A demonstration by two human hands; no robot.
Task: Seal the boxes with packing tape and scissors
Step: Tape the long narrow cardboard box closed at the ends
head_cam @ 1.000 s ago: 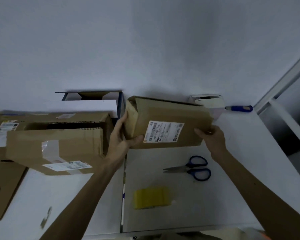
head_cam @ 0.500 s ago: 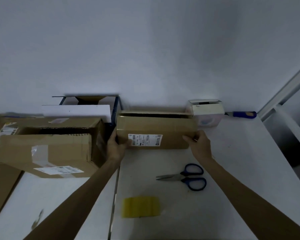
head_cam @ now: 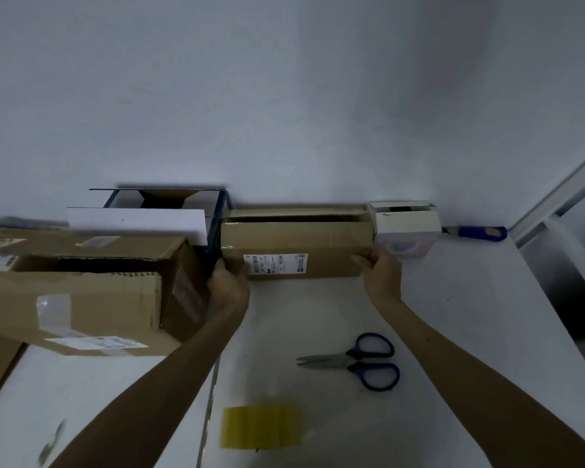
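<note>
We judge the main risk here to be the tight fit. The brown box [head_cam: 296,244] that we mean to seal sits on the desk [head_cam: 470,315] against the wall, between our two hands and hemmed in on both sides. A blue-sided open carton [head_cam: 217,228] stands just beyond our left hand [head_cam: 228,285], and a small white box [head_cam: 406,228] touches or nearly touches the end by our right hand [head_cam: 380,273]. If we shift the brown box, our knuckles could catch on either neighbour. The small white box looks light and could be dragged or knocked over.

A dark gap runs along the top of the brown box, so we judge that its flaps are not flat. Tape laid over that gap would probably wrinkle or bridge it without closing it. We would do better to press the flaps down first.

Both hands are busy, and the yellowish tape roll [head_cam: 259,425] and the blue-handled scissors [head_cam: 355,361] lie well behind them, closer to our body. One hand must let go to fetch them, and the flaps may lift as it does.

Our left hand grips the lower left corner of the brown box, thumb on the front face beside the shipping label [head_cam: 275,263] and fingers curled round the end, out of sight. Our right hand grips the right end in the same way, thumb on the front. Neither hand is spread wide.
</note>
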